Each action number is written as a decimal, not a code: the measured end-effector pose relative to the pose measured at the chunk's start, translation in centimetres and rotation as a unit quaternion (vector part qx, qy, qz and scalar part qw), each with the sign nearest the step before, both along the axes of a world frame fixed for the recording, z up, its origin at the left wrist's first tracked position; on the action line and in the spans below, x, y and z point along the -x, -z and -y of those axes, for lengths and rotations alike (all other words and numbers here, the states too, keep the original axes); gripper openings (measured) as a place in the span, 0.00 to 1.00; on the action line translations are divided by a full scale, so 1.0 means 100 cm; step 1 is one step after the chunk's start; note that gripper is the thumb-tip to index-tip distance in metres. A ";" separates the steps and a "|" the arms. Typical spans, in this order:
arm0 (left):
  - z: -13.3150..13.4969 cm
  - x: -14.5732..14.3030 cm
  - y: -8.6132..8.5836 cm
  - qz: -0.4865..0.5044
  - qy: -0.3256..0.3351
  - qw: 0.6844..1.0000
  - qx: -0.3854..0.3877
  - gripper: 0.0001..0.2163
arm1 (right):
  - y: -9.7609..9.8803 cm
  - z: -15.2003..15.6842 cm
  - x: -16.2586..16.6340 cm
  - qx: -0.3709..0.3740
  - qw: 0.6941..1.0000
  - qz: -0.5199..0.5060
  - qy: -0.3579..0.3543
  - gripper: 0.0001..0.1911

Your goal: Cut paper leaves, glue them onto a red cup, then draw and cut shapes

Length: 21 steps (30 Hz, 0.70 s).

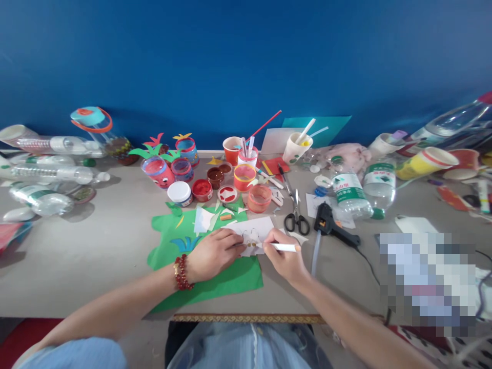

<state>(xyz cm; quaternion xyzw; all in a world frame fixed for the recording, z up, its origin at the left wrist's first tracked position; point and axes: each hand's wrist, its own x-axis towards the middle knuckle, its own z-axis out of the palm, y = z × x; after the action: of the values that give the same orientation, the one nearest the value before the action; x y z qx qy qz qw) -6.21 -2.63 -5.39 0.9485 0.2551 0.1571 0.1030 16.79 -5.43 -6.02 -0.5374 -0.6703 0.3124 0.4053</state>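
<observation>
A white marker [283, 247] is gripped in my right hand [286, 261], its tip on a small white sheet of paper [265, 226]. Outlines and small yellowish-brown marks show on that sheet. My left hand [215, 251] lies over the sheet's left part, fingers together and pressing it down. Beneath both is a large green sheet [230, 284] with a wavy left edge. Blue leaf-shaped paper [185, 244] lies just left of my left hand. White paper scraps [205, 219] and an orange marker cap [226, 217] rest beyond it.
Black-handled scissors [296, 218] and a glue gun [332, 225] with its cord lie to the right. Open paint jars [202, 190] and painted cups [158, 173] stand behind the paper. Plastic bottles [348, 187] crowd the right, with more bottles [42, 197] at left. A blue wall [246, 66] rises behind.
</observation>
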 end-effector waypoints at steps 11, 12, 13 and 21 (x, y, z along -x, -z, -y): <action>0.000 0.000 0.001 0.000 -0.001 1.000 -0.005 0.11 | -0.002 0.000 0.000 -0.008 1.000 -0.005 0.002 0.11; -0.001 0.000 0.001 -0.001 0.000 1.000 -0.004 0.11 | -0.002 0.000 0.000 -0.006 1.000 -0.007 0.004 0.11; -0.001 0.000 0.000 -0.002 0.000 1.000 -0.004 0.11 | -0.002 0.000 0.000 -0.004 1.000 -0.008 0.004 0.11; 0.000 0.000 0.000 -0.003 -0.001 1.000 -0.010 0.11 | 0.002 0.000 -0.001 0.003 1.000 0.003 -0.009 0.10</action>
<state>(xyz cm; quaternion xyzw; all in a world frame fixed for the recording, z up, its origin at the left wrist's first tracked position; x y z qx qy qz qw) -6.20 -2.60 -5.41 0.9497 0.2547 0.1568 0.0930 16.86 -5.42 -6.21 -0.5338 -0.6755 0.3164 0.3984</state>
